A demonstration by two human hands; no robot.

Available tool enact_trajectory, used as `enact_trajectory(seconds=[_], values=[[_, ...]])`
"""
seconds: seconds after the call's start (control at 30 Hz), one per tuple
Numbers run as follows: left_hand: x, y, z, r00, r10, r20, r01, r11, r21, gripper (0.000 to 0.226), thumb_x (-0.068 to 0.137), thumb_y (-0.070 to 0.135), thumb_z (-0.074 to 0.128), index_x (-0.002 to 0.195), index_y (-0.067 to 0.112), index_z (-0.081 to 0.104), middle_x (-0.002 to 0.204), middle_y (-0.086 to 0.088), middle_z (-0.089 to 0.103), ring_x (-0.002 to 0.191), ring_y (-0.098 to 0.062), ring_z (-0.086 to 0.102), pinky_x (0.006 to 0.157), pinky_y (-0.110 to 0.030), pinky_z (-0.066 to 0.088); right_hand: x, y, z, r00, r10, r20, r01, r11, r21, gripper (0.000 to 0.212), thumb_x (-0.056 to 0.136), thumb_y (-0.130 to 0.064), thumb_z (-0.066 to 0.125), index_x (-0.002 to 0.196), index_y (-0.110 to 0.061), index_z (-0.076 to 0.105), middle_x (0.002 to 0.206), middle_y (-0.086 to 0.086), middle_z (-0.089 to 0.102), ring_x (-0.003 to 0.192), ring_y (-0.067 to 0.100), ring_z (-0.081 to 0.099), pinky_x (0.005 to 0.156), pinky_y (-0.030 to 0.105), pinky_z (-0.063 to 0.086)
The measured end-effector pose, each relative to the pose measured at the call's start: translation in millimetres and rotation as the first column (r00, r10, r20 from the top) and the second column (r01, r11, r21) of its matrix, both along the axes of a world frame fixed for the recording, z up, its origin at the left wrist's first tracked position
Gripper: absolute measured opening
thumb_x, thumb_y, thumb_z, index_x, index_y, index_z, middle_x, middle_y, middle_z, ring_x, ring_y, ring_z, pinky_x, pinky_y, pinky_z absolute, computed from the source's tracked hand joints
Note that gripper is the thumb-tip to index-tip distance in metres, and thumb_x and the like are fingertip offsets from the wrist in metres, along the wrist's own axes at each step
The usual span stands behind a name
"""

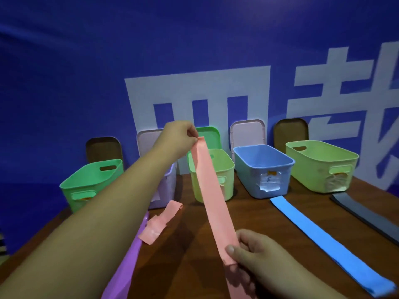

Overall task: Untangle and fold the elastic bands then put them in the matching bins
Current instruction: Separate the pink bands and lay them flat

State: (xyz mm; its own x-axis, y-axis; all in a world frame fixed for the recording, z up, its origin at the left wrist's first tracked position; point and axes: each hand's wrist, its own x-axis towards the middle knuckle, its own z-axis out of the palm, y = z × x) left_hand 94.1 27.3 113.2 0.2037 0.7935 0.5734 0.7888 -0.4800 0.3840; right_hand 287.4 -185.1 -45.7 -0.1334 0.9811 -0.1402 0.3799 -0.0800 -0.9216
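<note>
Here the pink band [212,195] is held taut in the air above the tabletop [254,221]. Its long axis runs from far to near and slightly rightward. The left hand [179,134] pinches the far end high up, in front of the bins [263,167], with thumb and fingers closed on the strip. The right hand [252,253] pinches it close to the person, thumb on top, and a short tail hangs past that grip toward the bottom edge. So each grip is clamped on the band, one at either end of the stretched span.

The band looks flat and free of twists, so folding is probably the next step. That would mean bringing the far end toward the near one along the band's length, and the left hand has the longer way to go. Which bin matches is unclear. A lilac bin [167,186] sits just behind the left forearm, mostly hidden. A crumpled band [160,221], also pink, lies on the tabletop below.
</note>
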Motion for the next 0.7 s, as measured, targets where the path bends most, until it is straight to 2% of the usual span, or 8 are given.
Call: enact_trajectory(seconds=[0.1, 0.27, 0.4, 0.53, 0.7], values=[[11.3, 10.0, -44.8, 0.995, -0.013, -0.102, 0.007, 0.998, -0.067, 0.013, 0.09, 0.011, 0.075, 0.097, 0.021, 0.08, 0.099, 0.001, 0.078, 0.098, -0.019, 0.071, 0.088, -0.031, 0.056, 7.5, -21.1, -1.7, 1.0, -0.01, 0.018, 0.011, 0.994, -0.105, 0.025, 0.101, -0.044, 0.07, 0.123, -0.033, 0.065, 0.095, -0.002, 0.081, 0.075, 0.014, 0.073, 0.072, 0.027, 0.06], [22.8, 12.9, -107.6, 0.992, -0.037, -0.118, 0.018, 0.987, -0.159, 0.013, 0.094, 0.021, 0.073, 0.104, 0.03, 0.075, 0.102, 0.007, 0.074, 0.097, -0.018, 0.067, 0.086, -0.036, 0.058, 18.1, -39.7, -9.3, 0.999, -0.035, 0.002, 0.035, 0.974, -0.224, 0.041, 0.099, -0.036, 0.075, 0.134, -0.029, 0.055, 0.095, 0.007, 0.082, 0.066, 0.017, 0.066, 0.063, 0.033, 0.057], [27.0, 12.9, -140.6, 0.985, -0.079, -0.15, 0.045, 0.974, -0.22, 0.011, 0.089, 0.029, 0.075, 0.093, 0.039, 0.074, 0.098, 0.014, 0.074, 0.095, -0.014, 0.068, 0.087, -0.04, 0.06, 21.2, -44.8, -10.0, 1.0, 0.007, 0.012, -0.003, 0.949, -0.314, 0.054, 0.099, -0.032, 0.077, 0.144, -0.027, 0.048, 0.095, 0.008, 0.083, 0.064, 0.015, 0.065, 0.057, 0.031, 0.057], [31.4, 11.1, -160.1, 0.975, -0.088, -0.205, 0.036, 0.969, -0.245, 0.011, 0.091, 0.03, 0.075, 0.1, 0.037, 0.077, 0.105, 0.015, 0.072, 0.098, -0.015, 0.066, 0.086, -0.037, 0.058, 18.1, -48.8, -11.1, 0.996, 0.054, 0.068, -0.031, 0.95, -0.31, 0.066, 0.099, -0.031, 0.076, 0.153, -0.029, 0.037, 0.093, 0.004, 0.083, 0.063, 0.013, 0.065, 0.054, 0.028, 0.055], [43.3, 10.7, -182.8, 0.97, -0.061, -0.237, -0.01, 0.958, -0.288, 0.009, 0.095, 0.031, 0.071, 0.101, 0.036, 0.075, 0.104, 0.009, 0.07, 0.087, -0.019, 0.067, 0.084, -0.041, 0.06, 16.3, -48.5, -14.9, 0.995, 0.066, 0.077, -0.039, 0.95, -0.309, 0.074, 0.1, -0.029, 0.074, 0.159, -0.028, 0.029, 0.092, 0.005, 0.083, 0.064, 0.017, 0.066, 0.051, 0.03, 0.055]])
